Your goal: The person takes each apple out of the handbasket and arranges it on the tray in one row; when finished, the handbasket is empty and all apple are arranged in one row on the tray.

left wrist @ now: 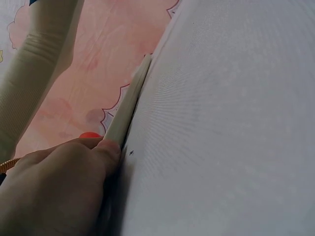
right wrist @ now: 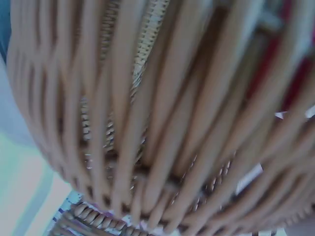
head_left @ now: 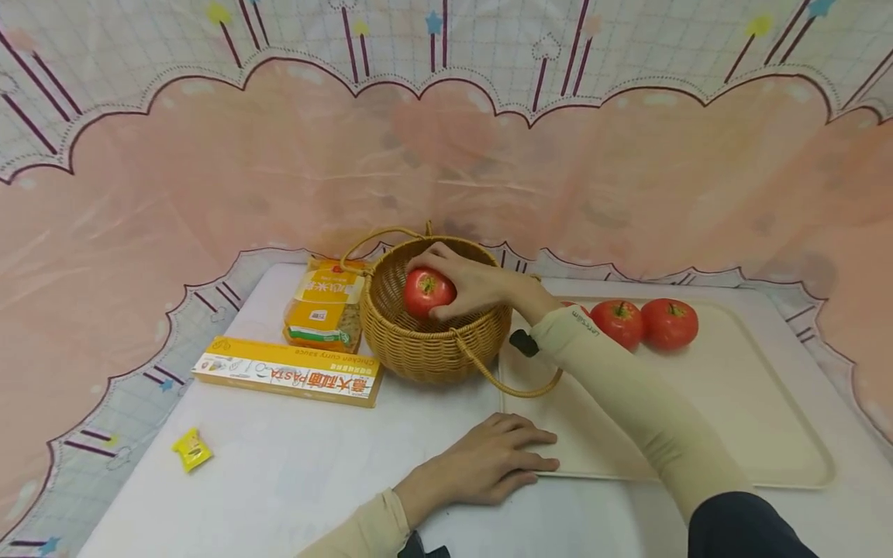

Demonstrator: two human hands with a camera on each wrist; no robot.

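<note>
In the head view my right hand reaches over the rim of a round wicker basket and grips a red tomato at its opening, thumb and fingers on either side. The basket's woven wall fills the right wrist view, with some red showing through the gaps; the hand itself is hidden there. My left hand rests palm down at the left edge of a cream tray, fingers spread and fairly straight. From the left wrist, its thumb lies against the tray's edge.
Two tomatoes sit at the tray's back, a third partly behind the right sleeve. Left of the basket are a yellow food bag and a pasta box. A small yellow packet lies nearer. A basket handle hangs over the tray.
</note>
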